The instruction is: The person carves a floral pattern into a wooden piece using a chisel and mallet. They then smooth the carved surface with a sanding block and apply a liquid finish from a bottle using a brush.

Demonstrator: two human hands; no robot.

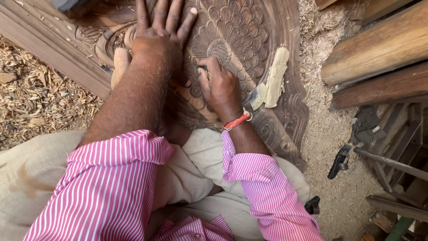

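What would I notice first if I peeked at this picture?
First, the big carved wooden panel at the top middle, with a round flower of petals cut into it. The left hand lies flat on it with fingers spread, while the right hand beside it grips a small tool against the carving. Pale wood shavings cover the ground at the left.
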